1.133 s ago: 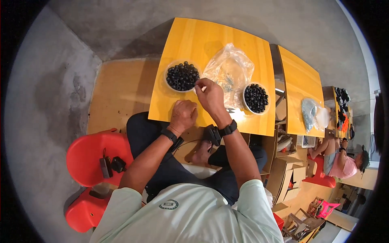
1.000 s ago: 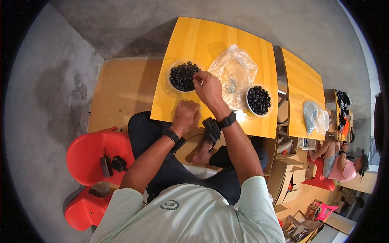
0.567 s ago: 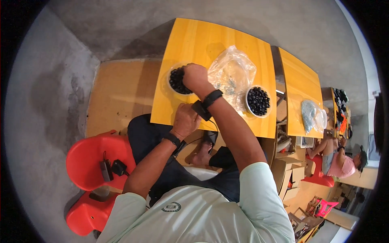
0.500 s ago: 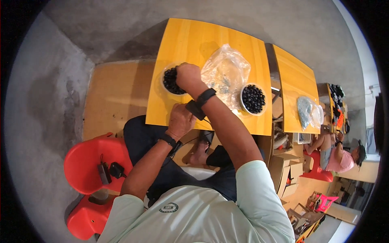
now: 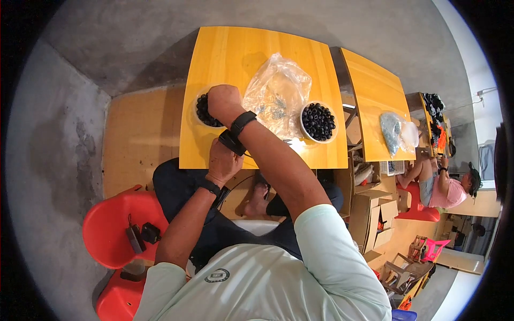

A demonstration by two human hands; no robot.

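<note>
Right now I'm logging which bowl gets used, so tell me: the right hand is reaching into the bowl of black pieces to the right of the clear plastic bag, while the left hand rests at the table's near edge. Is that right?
Not quite. The right hand is over the bowl of black pieces to the left of the clear plastic bag; the bowl on the bag's right is untouched. The left hand is at the table's near edge, as the head view shows.

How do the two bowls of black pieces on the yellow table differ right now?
The left bowl is partly covered by the right hand reaching into it; the right bowl lies fully in view, untouched. The left bowl sits left of the clear plastic bag, the right bowl on its other side. Both hold small black pieces.
</note>
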